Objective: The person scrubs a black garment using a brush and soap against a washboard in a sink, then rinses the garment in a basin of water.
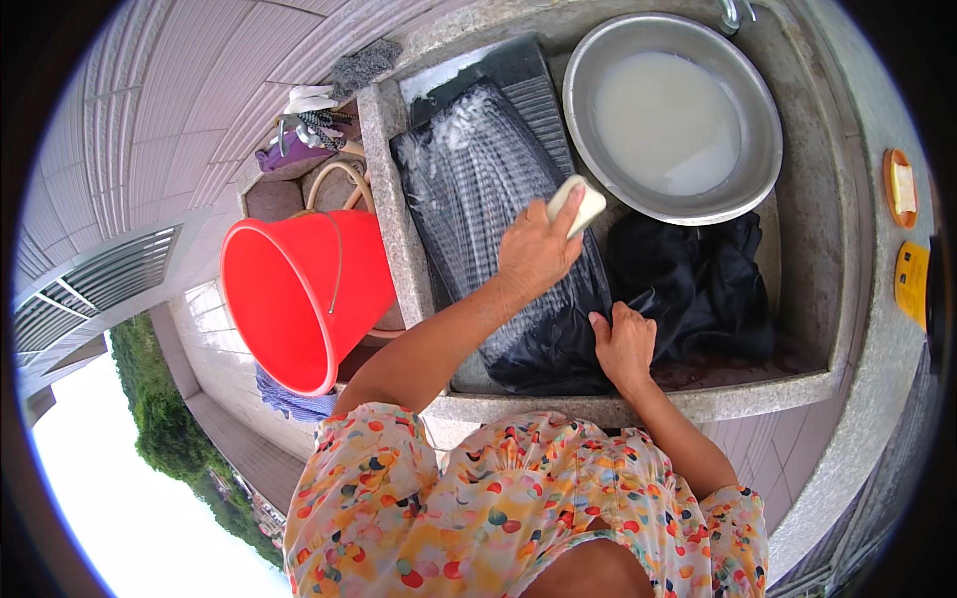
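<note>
My left hand (540,247) holds a pale bar of soap (577,205) over the right side of a wet dark cloth (478,194). White lather streaks cover much of this cloth, which lies across a ribbed dark washboard (534,101) in a stone sink (389,172). Near the sink's front, my right hand (626,342) grips the cloth's lower right edge, its thumb on top and its fingers curled. More black fabric (688,291) is bunched just right of that hand. Beyond it, a round metal basin (762,157) contains cloudy whitish water.
A red bucket (359,276) lies tilted left of the sink, beside a beige hose (321,179). A faucet (729,19) is at the back right. On the right ledge are an orange soap dish (895,213) and a yellow object (911,284). Blue cloth (295,400) is below the bucket.
</note>
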Tool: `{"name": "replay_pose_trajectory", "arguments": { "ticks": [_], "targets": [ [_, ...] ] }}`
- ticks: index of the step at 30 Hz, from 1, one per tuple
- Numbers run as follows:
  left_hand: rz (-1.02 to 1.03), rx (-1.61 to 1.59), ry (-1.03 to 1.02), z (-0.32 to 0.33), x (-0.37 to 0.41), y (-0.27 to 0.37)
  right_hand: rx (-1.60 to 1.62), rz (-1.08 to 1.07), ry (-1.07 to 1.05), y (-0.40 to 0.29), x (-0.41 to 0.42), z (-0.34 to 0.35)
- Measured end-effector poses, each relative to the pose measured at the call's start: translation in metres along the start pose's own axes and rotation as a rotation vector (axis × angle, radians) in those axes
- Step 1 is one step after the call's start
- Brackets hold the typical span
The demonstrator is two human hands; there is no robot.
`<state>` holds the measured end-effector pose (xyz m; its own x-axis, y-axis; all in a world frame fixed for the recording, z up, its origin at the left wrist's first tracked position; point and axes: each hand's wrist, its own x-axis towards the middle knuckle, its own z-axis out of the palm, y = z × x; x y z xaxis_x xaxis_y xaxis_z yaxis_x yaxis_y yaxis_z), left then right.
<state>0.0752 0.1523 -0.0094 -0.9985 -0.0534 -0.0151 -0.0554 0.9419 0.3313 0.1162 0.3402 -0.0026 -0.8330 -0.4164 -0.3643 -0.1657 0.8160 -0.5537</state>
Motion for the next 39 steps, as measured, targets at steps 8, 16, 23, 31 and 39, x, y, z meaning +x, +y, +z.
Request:
{"name": "replay_pose_trajectory", "arguments": {
  "ticks": [8,16,23,31,39],
  "targets": [
    [-0.32,0.292,0.079,0.006,0.106,-0.067,0.043,-0.033,-0.039,-0.005,0.002,-0.008],
    [-0.331,0.11,0.007,0.003,0.072,-0.03,0.08,-0.045,-0.02,0.0,0.003,-0.002],
    [-0.021,0.173,-0.051,0.007,0.025,-0.008,0.09,-0.027,-0.078,0.001,-0.001,-0.005],
    [-0.621,0.269,0.201,0.002,0.161,-0.106,0.102,-0.052,-0.08,-0.001,0.003,-0.006],
    [0.133,0.025,-0.119,-0.013,-0.05,0.026,0.187,0.005,-0.135,0.004,0.006,-0.006]
  ]
}}
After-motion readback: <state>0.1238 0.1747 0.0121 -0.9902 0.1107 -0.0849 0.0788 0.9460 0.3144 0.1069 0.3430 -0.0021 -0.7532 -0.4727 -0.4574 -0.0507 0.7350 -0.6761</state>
